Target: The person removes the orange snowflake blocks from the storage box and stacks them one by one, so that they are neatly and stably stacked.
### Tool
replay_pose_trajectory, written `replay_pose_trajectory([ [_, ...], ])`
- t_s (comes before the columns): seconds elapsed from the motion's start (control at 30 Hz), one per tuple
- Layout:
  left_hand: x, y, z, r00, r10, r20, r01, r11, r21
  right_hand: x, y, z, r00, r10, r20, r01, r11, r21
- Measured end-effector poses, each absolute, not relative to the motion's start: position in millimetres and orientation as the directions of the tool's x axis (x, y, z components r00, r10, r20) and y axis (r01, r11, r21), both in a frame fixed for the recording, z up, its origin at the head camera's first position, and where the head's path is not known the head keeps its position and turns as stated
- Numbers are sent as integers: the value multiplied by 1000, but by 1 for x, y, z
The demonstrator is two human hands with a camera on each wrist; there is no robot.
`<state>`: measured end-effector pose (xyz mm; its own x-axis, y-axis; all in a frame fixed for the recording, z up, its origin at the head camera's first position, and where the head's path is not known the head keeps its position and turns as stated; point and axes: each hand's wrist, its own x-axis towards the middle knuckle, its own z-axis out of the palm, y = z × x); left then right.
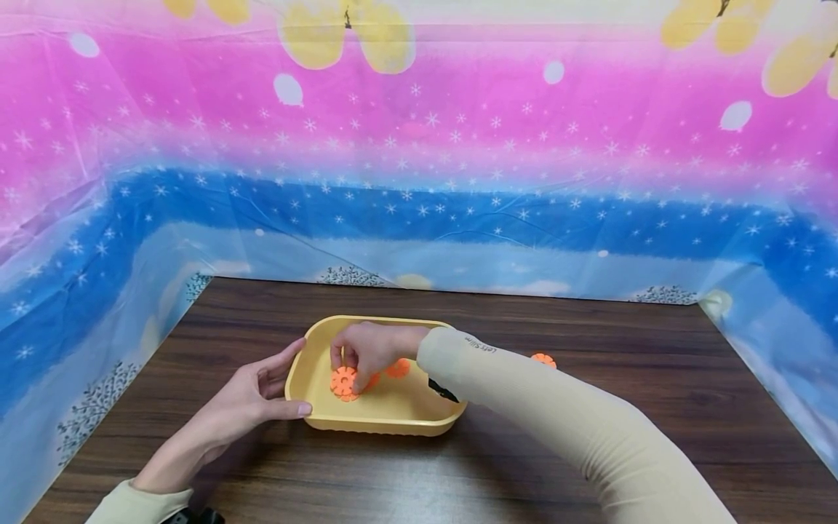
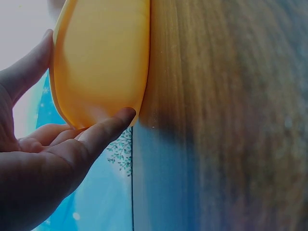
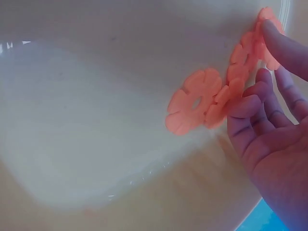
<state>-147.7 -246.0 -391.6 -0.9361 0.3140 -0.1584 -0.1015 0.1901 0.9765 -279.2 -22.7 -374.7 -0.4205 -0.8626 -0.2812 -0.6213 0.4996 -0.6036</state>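
Note:
A yellow plastic tray with rounded corners stands on the table. My left hand holds its left end, thumb on the near side and fingertips on the far side; the left wrist view shows that grip on the tray's end. Inside the tray, my right hand pinches an orange notched snowflake disc. In the right wrist view, several orange discs form a chain against the fingers, with the thumb on the farthest disc. Another orange disc shows in the tray beside the right wrist.
One more orange disc lies on the dark wooden table, partly hidden behind the right sleeve. A patterned pink and blue cloth hangs along the table's back and sides.

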Motion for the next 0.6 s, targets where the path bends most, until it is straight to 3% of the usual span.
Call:
replay_pose_trajectory([
  [0.6, -148, -246, -392, -936, 316, -155, -98, 190, 977, -283, -22, -375, -412, -864, -290, -570, 493, -657],
])
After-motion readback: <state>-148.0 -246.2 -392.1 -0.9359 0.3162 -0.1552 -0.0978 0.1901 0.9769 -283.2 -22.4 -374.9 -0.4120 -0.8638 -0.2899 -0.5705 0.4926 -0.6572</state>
